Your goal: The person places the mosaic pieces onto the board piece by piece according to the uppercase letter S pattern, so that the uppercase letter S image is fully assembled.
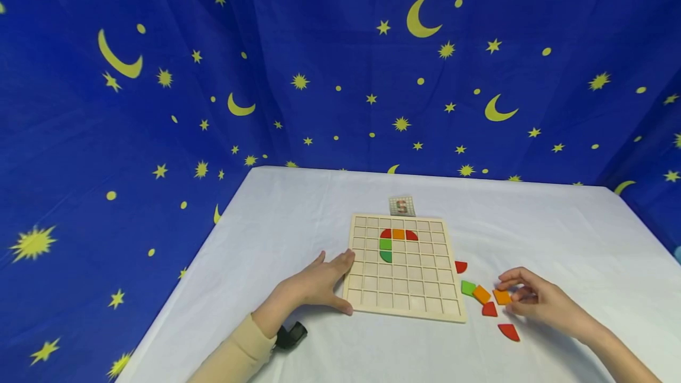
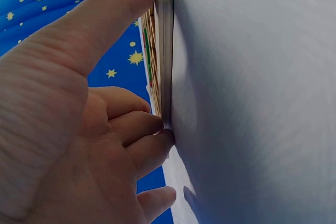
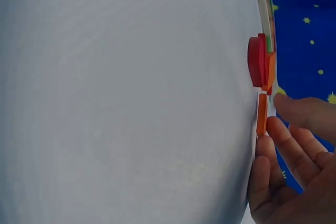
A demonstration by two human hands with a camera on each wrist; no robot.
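Observation:
A pale wooden grid board (image 1: 372, 300) lies on the white table. My left hand (image 1: 321, 282) rests against its left edge, thumb at the near left corner and fingers spread farther up. Red, orange and green tiles sit in the upper cells, among them an orange square (image 1: 398, 234), a light green square (image 1: 385, 244) and a dark green quarter-round (image 1: 386, 256). Right of the board, my right hand (image 1: 542, 300) is at a loose orange square tile (image 1: 502, 297). In the right wrist view, fingertips are close beside that orange tile (image 3: 262, 115), while the thumb stays apart from it.
Near the right hand lie a green tile (image 1: 468, 288), another orange tile (image 1: 481, 294) and red quarter-rounds (image 1: 509, 332). A small pattern card (image 1: 401, 206) sits behind the board. There is a black object (image 1: 291, 336) by the left wrist. A blue starry curtain (image 1: 340, 64) hangs behind the table.

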